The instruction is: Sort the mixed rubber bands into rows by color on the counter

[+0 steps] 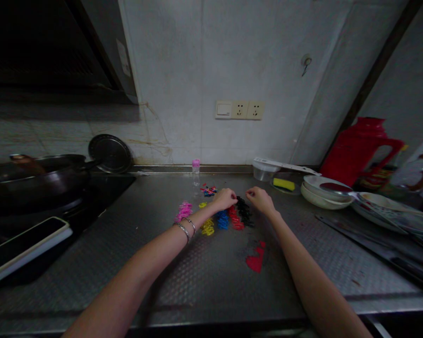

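Observation:
Small coloured pieces, too small to name, lie sorted by colour on the metal counter: a pink pile [184,211], a yellow pile [207,227], a blue pile [223,219], a red pile [236,219] and a black pile [245,215]. Behind them is a mixed-colour heap [209,191]. My left hand [226,199] is closed in a pinch over the top of the red and blue piles. Just right of the black pile, my right hand [260,201] also pinches, its fingertips apart from the left hand's. Whatever either pinch holds is hidden or too small.
A pink-capped clear bottle [196,166] and a plastic tub [263,170] stand by the wall. Red heart shapes [255,260] lie nearer. Bowls [324,197], a knife [366,239] and a red thermos [356,150] are right; a phone [24,249] and wok [38,176] left.

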`<state>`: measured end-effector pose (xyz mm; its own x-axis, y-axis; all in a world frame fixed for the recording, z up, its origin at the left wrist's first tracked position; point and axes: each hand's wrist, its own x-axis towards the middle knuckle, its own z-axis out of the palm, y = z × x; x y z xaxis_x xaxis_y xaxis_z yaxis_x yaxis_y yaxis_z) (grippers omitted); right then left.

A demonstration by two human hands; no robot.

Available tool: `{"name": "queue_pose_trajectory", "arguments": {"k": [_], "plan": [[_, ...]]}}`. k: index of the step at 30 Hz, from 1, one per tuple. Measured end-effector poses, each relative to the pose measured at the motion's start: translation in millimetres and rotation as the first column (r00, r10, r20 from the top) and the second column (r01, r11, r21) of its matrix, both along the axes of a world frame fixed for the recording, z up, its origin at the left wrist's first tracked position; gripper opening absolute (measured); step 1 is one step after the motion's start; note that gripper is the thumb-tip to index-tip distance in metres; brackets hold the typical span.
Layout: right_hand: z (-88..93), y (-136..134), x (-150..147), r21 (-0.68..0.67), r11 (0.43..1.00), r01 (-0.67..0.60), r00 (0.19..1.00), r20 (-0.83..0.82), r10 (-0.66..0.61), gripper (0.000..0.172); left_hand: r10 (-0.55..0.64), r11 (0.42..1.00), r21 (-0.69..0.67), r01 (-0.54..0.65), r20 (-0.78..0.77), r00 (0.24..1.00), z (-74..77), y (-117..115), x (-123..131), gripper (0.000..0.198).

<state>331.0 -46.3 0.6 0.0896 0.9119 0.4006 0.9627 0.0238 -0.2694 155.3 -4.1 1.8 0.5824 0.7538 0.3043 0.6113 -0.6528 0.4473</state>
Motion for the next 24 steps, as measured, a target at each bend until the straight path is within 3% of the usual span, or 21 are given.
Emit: {"name": "queue_pose_trajectory", "arguments": {"k": [4,8,14,19,24], "plan": [[-0.3,0,0,-0.012,1.000,-0.001,1.000,0.002,0.001,0.024,0.135,0.991,-0.012,-0.135,0.095,0.986,1.6,21,-35,0.026],[-0.1,-1,-2,-0.021,1.000,-0.001,1.000,-0.002,0.001,0.024,0.309,0.951,-0.064,-0.302,0.180,0.934,-0.3,49,-87,0.031],[-1.8,0,-4,-0.023,1.000,-0.016,1.000,0.015,0.016,0.024,0.420,0.907,-0.178,-0.381,0.336,0.843,-9.3,67,-159,0.026],[-1.9,1,-6,-0.015,0.999,-0.030,0.999,0.025,0.031,0.024,0.499,0.866,-0.291,-0.406,0.460,0.735,-18.0,60,-175,0.030],[5.2,-1,-16,-0.017,0.998,-0.053,0.998,0.043,0.054,0.024,0.495,0.868,-0.313,-0.384,0.509,0.704,-20.4,55,-175,0.037]]}}
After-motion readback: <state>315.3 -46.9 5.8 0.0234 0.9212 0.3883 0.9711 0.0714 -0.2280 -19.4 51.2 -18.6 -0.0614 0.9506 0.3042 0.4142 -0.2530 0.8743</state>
